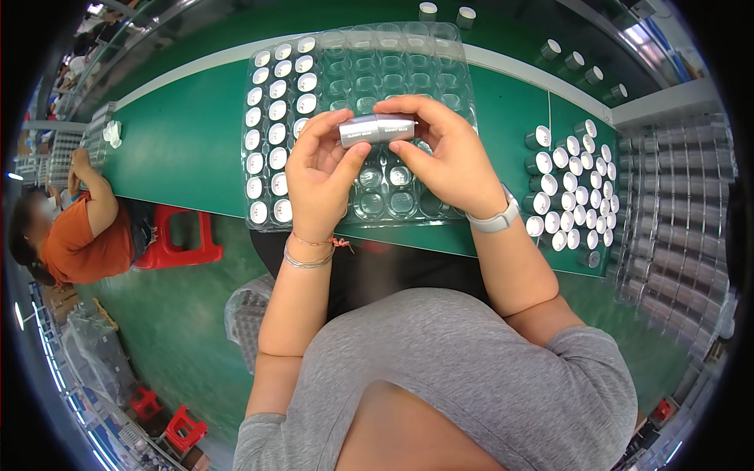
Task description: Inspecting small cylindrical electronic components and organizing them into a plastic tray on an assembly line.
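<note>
Both hands hold one small silver cylinder (377, 129) sideways above a clear plastic tray (440, 78). My left hand (322, 177) grips its left end with thumb and fingers. My right hand (440, 153) holds the right end, fingers curled over the top. The tray has many round pockets; its left columns hold white-topped silver cylinders (271, 118), and the other pockets look bare. The tray lies on a green table (181, 141).
Several loose silver cylinders (569, 188) stand on the table at the right. Stacked grey trays (683, 204) rise at the far right. A person in an orange shirt (82, 235) sits at the left beside a red stool (177, 239). A plastic bag (245, 314) lies on the floor.
</note>
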The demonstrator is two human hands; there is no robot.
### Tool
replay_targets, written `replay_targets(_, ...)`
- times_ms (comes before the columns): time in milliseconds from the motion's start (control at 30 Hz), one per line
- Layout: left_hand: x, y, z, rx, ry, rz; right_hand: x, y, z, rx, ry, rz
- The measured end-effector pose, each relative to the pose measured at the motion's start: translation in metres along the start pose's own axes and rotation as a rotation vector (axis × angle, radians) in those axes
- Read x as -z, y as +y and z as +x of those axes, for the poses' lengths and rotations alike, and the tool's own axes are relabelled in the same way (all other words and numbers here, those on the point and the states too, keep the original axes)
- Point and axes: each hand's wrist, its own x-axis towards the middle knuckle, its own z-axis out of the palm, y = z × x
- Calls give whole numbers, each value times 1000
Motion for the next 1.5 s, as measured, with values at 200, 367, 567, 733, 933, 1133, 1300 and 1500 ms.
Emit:
replay_targets(200, 0, -2, 0, -90, -21, 3, 2, 1, 0, -37, -24, 29)
replay_targets(367, 3, -4, 1, -145, -29, 56, 1, 4, 0, -89, -57, 139)
replay_targets(567, 1, 3, 3, 97, 61, 3, 1, 1, 1, -238, -70, 143)
replay_targets(733, 7, 0, 4, 149, 9, -109, 3, 8, 1, -206, -74, 224)
replay_targets(933, -6, 7, 2, 93, -22, -74, 1, 5, 3, -192, 11, 247)
replay_targets(1133, 0, 0, 2, 57, -17, -69, 2, 5, 4, -190, 17, 238)
replay_targets(1300, -3, 4, 3, 64, 14, -47, 1, 4, 3, -199, 18, 215)
replay_targets(1500, -1, 4, 1, 64, 33, -34, -1, 4, 3, -221, -1, 250)
